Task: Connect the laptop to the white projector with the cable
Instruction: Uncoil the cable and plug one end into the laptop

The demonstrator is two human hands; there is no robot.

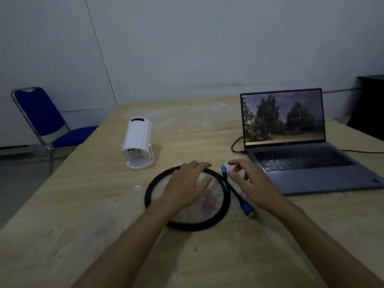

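Observation:
A black cable lies coiled in a ring on the wooden table, with two blue plugs: one at the ring's far right, one nearer me. My left hand rests flat over the coil's far side, fingers spread. Just right of the far plug hovers my right hand, fingers apart and holding nothing. The white projector lies on its stand at the left, ports facing me. On the right stands the open laptop, its screen lit.
A black power lead runs into the laptop's left side. A blue chair stands off the table's left edge. A dark box sits at the far right by the wall.

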